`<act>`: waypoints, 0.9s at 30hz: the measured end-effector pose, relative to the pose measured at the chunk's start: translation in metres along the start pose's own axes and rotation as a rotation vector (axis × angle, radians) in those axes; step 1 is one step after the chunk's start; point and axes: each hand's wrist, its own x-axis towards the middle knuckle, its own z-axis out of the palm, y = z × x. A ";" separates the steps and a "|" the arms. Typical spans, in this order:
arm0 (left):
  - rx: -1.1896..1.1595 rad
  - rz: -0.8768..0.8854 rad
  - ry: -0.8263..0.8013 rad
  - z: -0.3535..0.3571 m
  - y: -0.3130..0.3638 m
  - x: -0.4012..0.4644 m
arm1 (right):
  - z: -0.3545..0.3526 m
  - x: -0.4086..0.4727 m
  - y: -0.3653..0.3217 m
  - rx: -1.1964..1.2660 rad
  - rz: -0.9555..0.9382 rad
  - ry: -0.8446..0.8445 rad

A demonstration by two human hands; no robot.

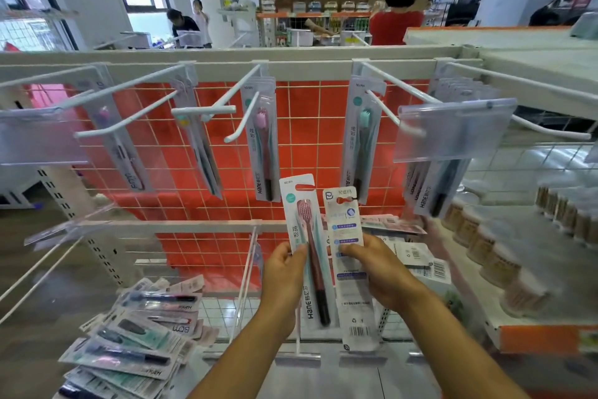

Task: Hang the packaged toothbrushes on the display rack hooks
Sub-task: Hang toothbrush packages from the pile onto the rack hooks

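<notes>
Forearms enter from the bottom edge of the head view, and both of my hands are occupied. My left hand [284, 269] pinches the red toothbrush pack [307, 249] by its left edge, thumb across the front of the card, fingers curled behind; the pack stands nearly upright with its hang hole at the top. My right hand [378, 272] grips the back-facing pack [351, 272], barcode side toward me, thumb pressed on the card near its upper half. The two packs sit side by side with touching or slightly overlapping edges, below the upper row of hooks.

Risk assessment:
- Neither hang hole is yet on a hook. The nearest matching peg, the centre hook [241, 122], already carries the same pink-brush pack [262, 139]; I judge this the likely target.
- A one-edge pinch allows the card to swivel, so the hole may miss the hook tip and the pack may drop.
- The clear label holder [453, 131] on the right hook projects forward and could snag a raised pack.
- The loose pile [139, 337] at lower left overhangs its surface and could slide if bumped.
</notes>
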 end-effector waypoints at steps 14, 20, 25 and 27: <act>0.032 0.085 0.048 -0.008 0.003 -0.014 | 0.004 -0.015 -0.001 0.093 -0.033 0.012; 0.042 0.113 0.020 -0.012 0.003 -0.025 | 0.009 -0.022 -0.001 0.121 -0.063 0.043; 0.017 0.102 0.024 -0.021 0.012 -0.029 | 0.010 -0.028 -0.008 0.048 -0.094 0.066; 0.028 0.126 0.039 -0.029 0.017 -0.027 | 0.007 -0.029 -0.013 0.003 -0.108 0.107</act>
